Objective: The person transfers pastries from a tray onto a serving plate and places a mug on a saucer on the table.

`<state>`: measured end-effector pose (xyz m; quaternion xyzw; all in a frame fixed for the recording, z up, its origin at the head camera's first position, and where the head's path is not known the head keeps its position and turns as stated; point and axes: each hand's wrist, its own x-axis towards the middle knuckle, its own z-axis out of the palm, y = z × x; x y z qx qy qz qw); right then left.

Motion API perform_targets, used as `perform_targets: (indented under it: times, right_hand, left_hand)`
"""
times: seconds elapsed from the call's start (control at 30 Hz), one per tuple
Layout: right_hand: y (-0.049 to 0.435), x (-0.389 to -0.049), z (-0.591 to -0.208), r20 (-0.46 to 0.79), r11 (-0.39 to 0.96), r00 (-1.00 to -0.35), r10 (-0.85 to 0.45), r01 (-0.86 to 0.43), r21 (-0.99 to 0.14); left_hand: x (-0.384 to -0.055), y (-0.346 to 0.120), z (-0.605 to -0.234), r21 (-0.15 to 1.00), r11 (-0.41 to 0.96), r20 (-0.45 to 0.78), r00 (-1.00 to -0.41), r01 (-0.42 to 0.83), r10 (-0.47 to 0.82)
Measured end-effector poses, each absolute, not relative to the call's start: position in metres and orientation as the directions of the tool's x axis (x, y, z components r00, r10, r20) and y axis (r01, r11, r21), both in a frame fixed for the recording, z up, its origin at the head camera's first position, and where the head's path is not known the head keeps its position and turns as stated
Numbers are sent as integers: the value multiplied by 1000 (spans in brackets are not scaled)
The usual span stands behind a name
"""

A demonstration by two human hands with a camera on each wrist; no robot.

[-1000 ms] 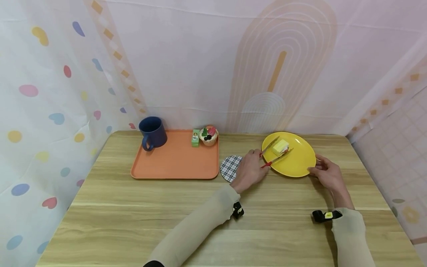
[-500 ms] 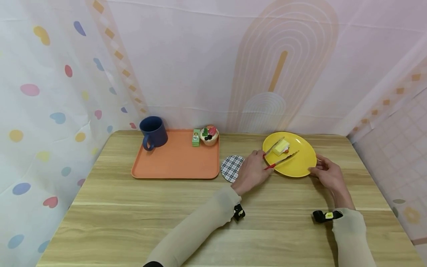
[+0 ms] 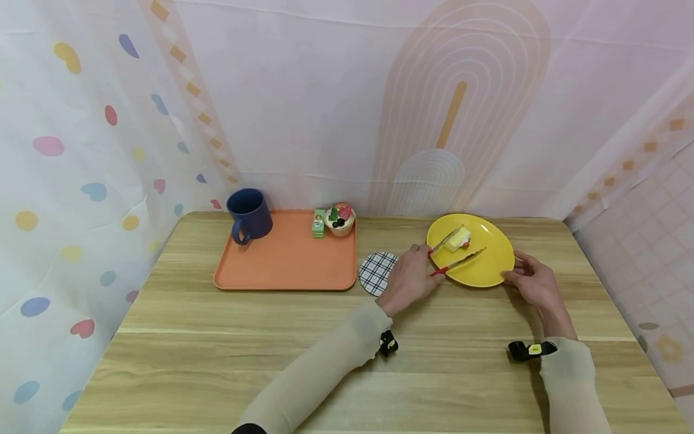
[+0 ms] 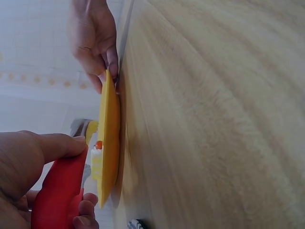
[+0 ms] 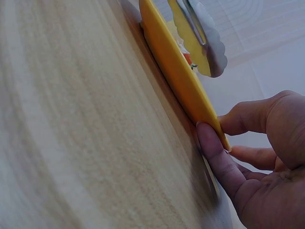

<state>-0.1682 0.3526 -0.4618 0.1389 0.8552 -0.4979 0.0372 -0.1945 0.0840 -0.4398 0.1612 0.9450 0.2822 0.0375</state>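
Observation:
My left hand (image 3: pixel 410 276) grips a pair of tongs (image 3: pixel 461 261) by the red handles (image 4: pixel 59 191). Their metal arms are spread to either side of a small slice of cake (image 3: pixel 457 239), yellow with white cream and a red fruit. The cake rests on a yellow plate (image 3: pixel 490 265). With thumb and fingers my right hand (image 3: pixel 534 280) pinches the plate's right rim. In the right wrist view one scalloped tong tip (image 5: pixel 217 59) hangs above the plate, apart from its surface.
A checked round coaster (image 3: pixel 375 274) lies partly under my left hand. Further left an orange tray (image 3: pixel 287 268) bears a blue mug (image 3: pixel 250 214), a small green box (image 3: pixel 318 224) and a fruit-topped cupcake (image 3: pixel 340 220). A patterned cloth (image 3: pixel 303 108) hangs behind the table.
The tong arms have spread wider and moved slightly right, and the cake now sits free between them. My right hand keeps its hold on the plate.

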Motion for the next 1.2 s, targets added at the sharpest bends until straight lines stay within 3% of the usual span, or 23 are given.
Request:
perform_targets:
  times: [1.2]
  right_hand:
    - [352, -169, -461, -201, 487, -956, 213, 282, -826]
  left_hand:
    - [-206, 69, -446, 555, 800, 24, -965, 230, 261]
